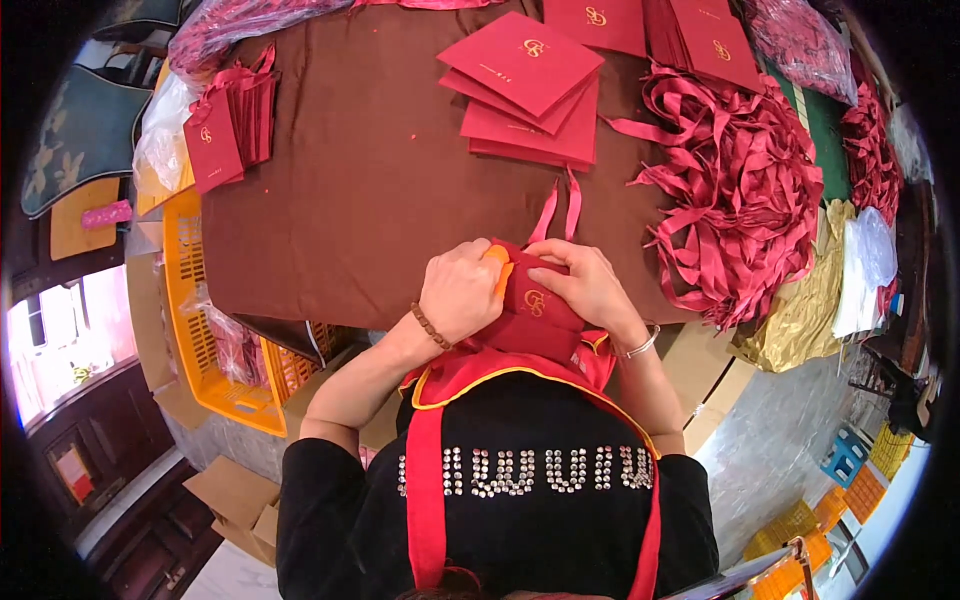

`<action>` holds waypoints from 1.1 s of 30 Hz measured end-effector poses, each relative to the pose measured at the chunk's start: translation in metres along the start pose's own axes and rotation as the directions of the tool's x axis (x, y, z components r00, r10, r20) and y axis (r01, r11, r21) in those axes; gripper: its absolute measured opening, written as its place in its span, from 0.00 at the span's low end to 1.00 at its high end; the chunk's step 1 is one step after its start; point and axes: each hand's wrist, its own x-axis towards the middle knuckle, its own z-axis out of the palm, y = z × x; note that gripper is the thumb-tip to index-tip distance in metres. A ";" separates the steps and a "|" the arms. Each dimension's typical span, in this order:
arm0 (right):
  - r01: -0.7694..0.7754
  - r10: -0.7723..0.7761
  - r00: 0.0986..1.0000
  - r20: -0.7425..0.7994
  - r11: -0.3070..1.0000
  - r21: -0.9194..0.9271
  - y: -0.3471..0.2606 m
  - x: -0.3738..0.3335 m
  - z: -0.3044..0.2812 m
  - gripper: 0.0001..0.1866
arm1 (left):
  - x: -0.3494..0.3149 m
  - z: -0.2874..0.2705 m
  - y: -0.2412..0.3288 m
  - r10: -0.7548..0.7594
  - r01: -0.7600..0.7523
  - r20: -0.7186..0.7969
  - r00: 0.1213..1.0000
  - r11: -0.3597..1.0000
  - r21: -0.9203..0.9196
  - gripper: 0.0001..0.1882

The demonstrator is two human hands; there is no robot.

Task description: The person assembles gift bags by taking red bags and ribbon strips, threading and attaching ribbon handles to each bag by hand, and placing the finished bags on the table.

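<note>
At the near edge of the table I have a small dark red paper gift bag (pixel 533 302) with a gold emblem. Two pink-red ribbon ends (pixel 571 208) stick out from its far end onto the cloth. My left hand (pixel 462 290) is closed at the bag's left side, with a small orange piece (pixel 498 256) showing at its thumb and fingers; its kind is unclear. On the right side, my right hand (pixel 590 290) pinches the bag's upper edge between thumb and fingers. Beyond the hands lies a fanned stack of flat red bags (pixel 525 60).
A brown cloth (pixel 340 170) covers the table. To the right is a big heap of red ribbons (pixel 735 190). Bags with ribbons (pixel 215 145) stand at the far left, above an orange plastic crate (pixel 190 300). Gold wrapping (pixel 800 310) hangs at the right edge.
</note>
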 end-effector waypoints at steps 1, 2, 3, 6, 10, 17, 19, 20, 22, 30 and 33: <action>0.014 -0.014 1.000 -0.001 1.000 -0.009 0.000 -0.001 0.000 0.14 | 0.000 -0.001 0.002 -0.001 0.001 0.010 1.000 1.000 0.013 0.05; 0.028 -0.028 1.000 -0.001 0.999 -0.018 0.000 -0.001 0.000 0.14 | 0.000 -0.001 0.004 -0.002 0.002 0.020 1.000 1.000 0.025 0.05; 0.029 -0.029 1.000 -0.002 0.999 -0.017 0.001 -0.002 0.000 0.14 | 0.001 -0.001 0.006 -0.002 0.001 0.020 1.000 1.000 0.027 0.05; 0.058 -0.058 0.998 0.018 0.998 0.026 0.002 -0.003 -0.001 0.14 | 0.001 -0.003 0.011 0.020 -0.024 0.056 0.998 0.997 0.077 0.05; 0.112 -0.112 0.994 -0.011 0.993 -0.037 -0.002 -0.007 0.001 0.14 | 0.000 -0.012 0.012 0.037 -0.049 0.117 0.992 0.994 0.101 0.05; 0.200 -0.220 0.974 -0.062 0.951 -0.238 -0.006 -0.012 0.004 0.12 | 0.006 -0.017 0.011 0.038 -0.050 0.150 0.988 0.996 0.077 0.05; 0.228 -0.254 0.964 -0.083 0.944 -0.241 -0.005 -0.014 0.006 0.12 | 0.008 -0.015 0.013 0.045 -0.058 0.163 0.986 0.995 0.077 0.05; 0.255 -0.287 0.953 -0.102 0.935 -0.245 -0.005 -0.015 0.006 0.12 | 0.009 -0.014 0.014 0.067 -0.079 0.140 0.988 0.993 0.084 0.06; 0.220 -0.245 0.966 -0.085 0.948 -0.229 -0.003 -0.016 0.004 0.12 | 0.007 -0.009 0.013 0.091 -0.102 0.117 0.989 0.991 0.092 0.06; 0.276 -0.312 0.946 -0.091 0.920 -0.280 -0.006 -0.021 0.006 0.11 | 0.010 -0.031 0.014 0.130 -0.142 0.072 0.989 0.970 0.198 0.11; 0.306 -0.347 0.931 -0.109 0.909 -0.281 -0.009 -0.024 0.008 0.09 | 0.014 -0.036 0.013 0.127 -0.109 0.091 0.988 0.979 -0.173 0.11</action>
